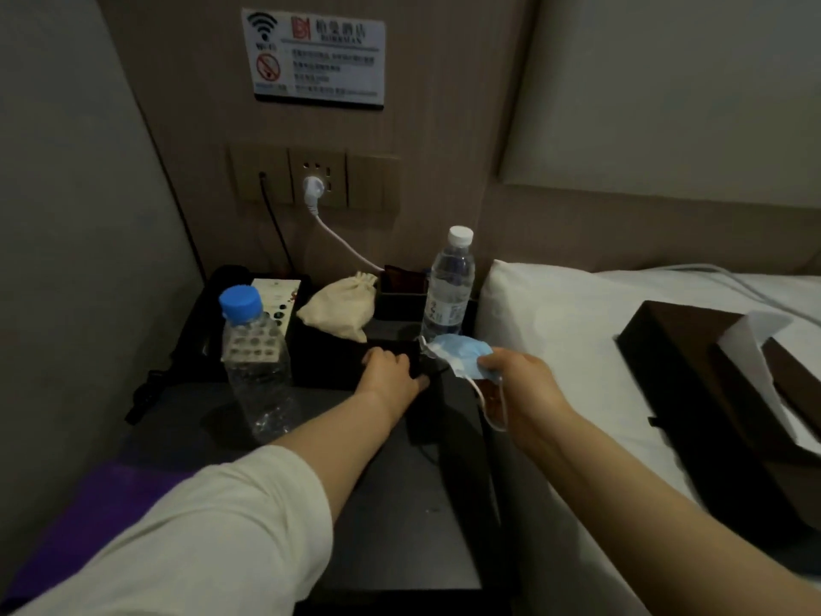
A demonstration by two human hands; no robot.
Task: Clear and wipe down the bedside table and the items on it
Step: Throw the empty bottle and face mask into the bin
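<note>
A dark bedside table [400, 504] stands between a wall panel and the bed. My right hand [520, 380] holds a crumpled blue face mask [462, 353] above the table's right edge, its ear loop hanging down. My left hand [391, 371] rests on a black flat object [337, 357] in the middle of the table; whether it grips it, I cannot tell. A blue-capped water bottle [253, 362] stands at the left. A white-capped bottle [448, 286] stands at the back right. A beige cloth pouch [337, 309] lies behind my left hand.
A black telephone [209, 322] with a white card [277, 300] sits at the back left, a dark holder [404, 291] behind the pouch. A purple cloth [111, 513] lies at the near left. On the white bed [577, 349] sits a dark tissue box [719, 393]. A white cable [342, 242] hangs from the wall socket.
</note>
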